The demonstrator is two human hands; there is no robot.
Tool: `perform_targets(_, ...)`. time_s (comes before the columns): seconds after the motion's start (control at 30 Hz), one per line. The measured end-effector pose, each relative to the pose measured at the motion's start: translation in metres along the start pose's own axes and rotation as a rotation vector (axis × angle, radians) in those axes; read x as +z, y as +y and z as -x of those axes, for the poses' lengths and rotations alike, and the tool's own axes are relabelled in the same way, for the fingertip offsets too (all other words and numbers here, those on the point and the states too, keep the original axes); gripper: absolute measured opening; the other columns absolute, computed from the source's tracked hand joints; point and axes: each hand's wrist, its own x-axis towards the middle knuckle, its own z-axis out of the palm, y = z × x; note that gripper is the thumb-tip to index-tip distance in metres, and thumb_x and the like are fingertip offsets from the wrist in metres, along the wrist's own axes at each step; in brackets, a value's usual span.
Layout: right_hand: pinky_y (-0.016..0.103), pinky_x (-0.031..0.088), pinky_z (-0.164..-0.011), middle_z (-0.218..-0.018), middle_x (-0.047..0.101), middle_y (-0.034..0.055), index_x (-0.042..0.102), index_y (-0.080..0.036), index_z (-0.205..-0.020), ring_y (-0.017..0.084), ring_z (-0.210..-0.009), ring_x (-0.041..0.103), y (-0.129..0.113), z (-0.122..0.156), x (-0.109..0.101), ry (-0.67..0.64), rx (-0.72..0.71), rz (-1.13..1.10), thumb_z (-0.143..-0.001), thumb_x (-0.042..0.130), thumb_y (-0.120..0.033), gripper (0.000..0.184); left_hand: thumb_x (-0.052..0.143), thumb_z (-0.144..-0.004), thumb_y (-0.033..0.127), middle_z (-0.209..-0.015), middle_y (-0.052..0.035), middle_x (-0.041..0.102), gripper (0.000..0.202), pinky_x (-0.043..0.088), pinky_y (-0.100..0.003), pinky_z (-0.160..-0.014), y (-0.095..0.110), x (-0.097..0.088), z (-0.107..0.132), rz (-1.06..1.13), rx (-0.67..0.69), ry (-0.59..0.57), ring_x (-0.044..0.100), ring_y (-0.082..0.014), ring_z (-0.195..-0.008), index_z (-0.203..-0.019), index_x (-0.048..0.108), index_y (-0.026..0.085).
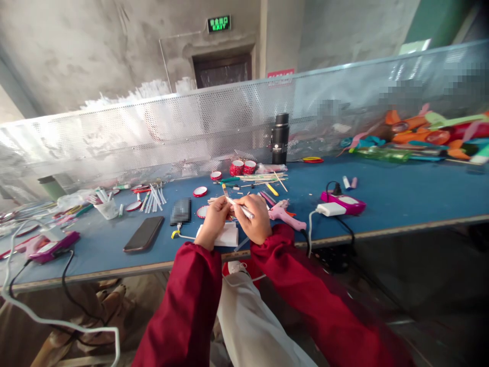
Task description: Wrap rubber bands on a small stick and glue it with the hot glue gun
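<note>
My right hand [256, 218] is closed around a white pen-like stick [247, 211], which points back toward its palm. My left hand [214, 218] meets it at the fingertips, pinched; what those fingers hold is too small to make out. A thin piece with a yellow tip [224, 188] shows just beyond the fingertips, and which hand it belongs to is unclear. Under the hands lies a white box-like piece [228, 236] on the blue table [244, 244]. A pink glue gun [289, 216] rests right of my right hand.
Red-rimmed lids [199, 191], rolls of red tape [237, 167] and wooden sticks [260, 178] lie beyond the hands. A phone [143, 234] and a power bank [180, 211] sit left. A black thermos [280, 140] stands by the perforated partition; a purple power strip [349, 204] lies right.
</note>
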Motion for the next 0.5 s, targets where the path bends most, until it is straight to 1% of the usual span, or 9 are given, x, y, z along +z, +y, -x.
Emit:
perform_targets(0.13,0.04,0.044,-0.083,-0.083,0.07,0.0046,0.063,-0.024,-0.091,0.024,-0.084,0.063,0.0027,0.0007,0.0011,0.026,0.02,0.052,-0.097,0.056,-0.028,0.01,0.074,-0.078,0.047,-0.072,0.0003,0.063,0.034,0.041,-0.02,-0.053,0.0003,-0.0002,-0.0004,0.007,-0.005,-0.008,0.056,-0.0094,-0.058,-0.085,0.063,0.016)
perform_targets(0.23,0.041,0.044,-0.081,-0.08,0.069,0.0053,0.063,-0.024,-0.088,0.025,-0.082,0.063,0.0051,0.0011,0.0011,0.089,0.082,0.1,-0.097,0.056,-0.027,0.012,0.075,-0.078,0.048,-0.074,-0.0016,0.067,0.035,0.042,-0.02,-0.052,0.0004,-0.0004,-0.0013,0.009,-0.051,0.001,0.061,-0.0112,-0.06,-0.087,0.063,0.017)
perform_targets(0.3,0.041,0.044,-0.082,-0.081,0.07,0.0056,0.063,-0.024,-0.087,0.025,-0.082,0.063,0.006,0.0013,0.0009,0.132,0.095,0.111,-0.097,0.056,-0.027,0.013,0.075,-0.078,0.047,-0.076,-0.0028,0.068,0.034,0.042,-0.02,-0.052,0.0001,-0.0007,-0.0019,0.014,-0.074,0.003,0.063,-0.0117,-0.061,-0.088,0.062,0.016)
perform_targets(0.4,0.041,0.045,-0.083,-0.085,0.073,0.0059,0.065,-0.024,-0.092,0.025,-0.083,0.065,0.0069,0.0014,0.0005,0.173,0.088,0.107,-0.098,0.055,-0.028,0.012,0.074,-0.08,0.045,-0.079,-0.0039,0.07,0.033,0.042,-0.02,-0.052,-0.0003,-0.0013,-0.0022,0.015,-0.081,-0.012,0.064,-0.0115,-0.061,-0.09,0.062,0.016)
perform_targets(0.5,0.041,0.047,-0.084,-0.089,0.075,0.0063,0.067,-0.024,-0.1,0.025,-0.086,0.067,0.0083,0.0011,0.0003,0.186,0.094,0.094,-0.099,0.054,-0.028,0.014,0.073,-0.081,0.045,-0.08,-0.004,0.071,0.032,0.041,-0.02,-0.052,-0.0003,-0.0015,-0.0017,0.009,-0.076,-0.027,0.064,-0.0111,-0.06,-0.091,0.061,0.017)
